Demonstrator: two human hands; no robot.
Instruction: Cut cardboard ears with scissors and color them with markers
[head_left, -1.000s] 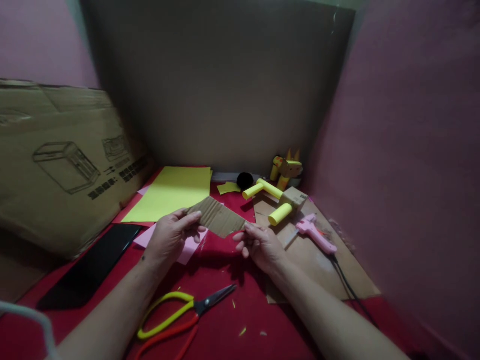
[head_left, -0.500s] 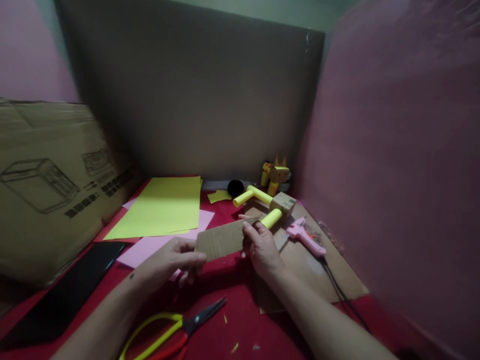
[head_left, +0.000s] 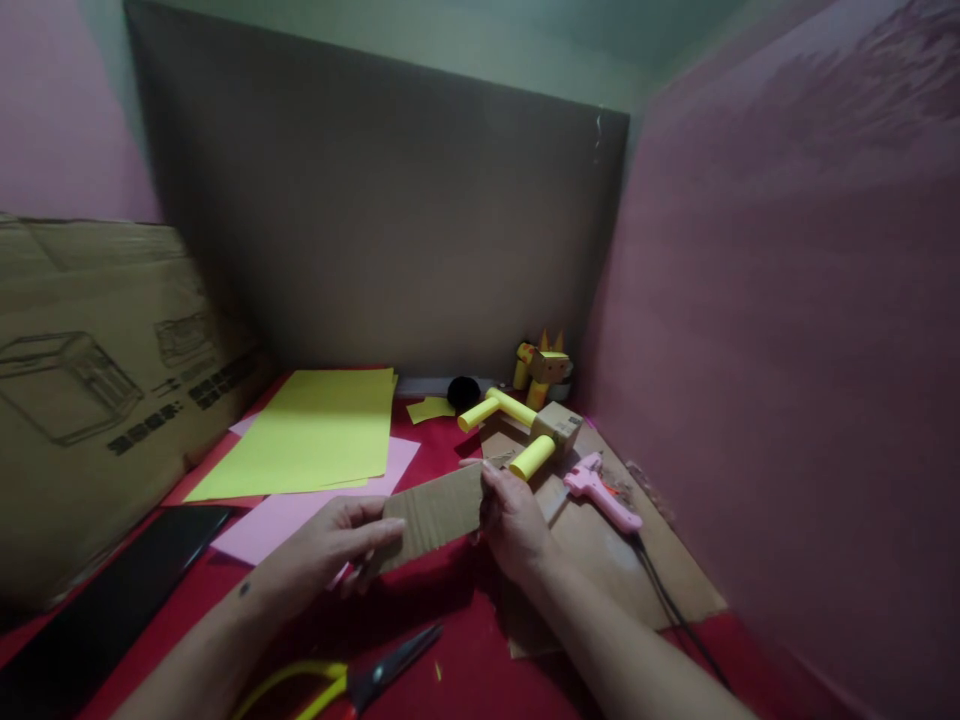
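A small rectangular piece of cardboard (head_left: 435,515) is held up slightly tilted over the red cloth. My left hand (head_left: 356,540) pinches its left end, thumb on the near face. At the right end my right hand (head_left: 514,515) grips it, with most of those fingers hidden behind. Just beyond the right hand lies a small cardboard box with yellow paper tubes (head_left: 534,457) attached to it. Scissors (head_left: 390,665) with yellow and red handles rest on the cloth below my hands.
A pink glue gun (head_left: 600,490) with its cord lies on a cardboard sheet (head_left: 622,560) at right. Yellow sheets (head_left: 300,430) and pink paper (head_left: 281,525) are at left, by a black flat object (head_left: 120,600). An animal figure (head_left: 549,367) stands at the back.
My view has tilted up a little, so things sit lower in the picture. Both hands still hold the cardboard piece, whose face now shows slightly more.
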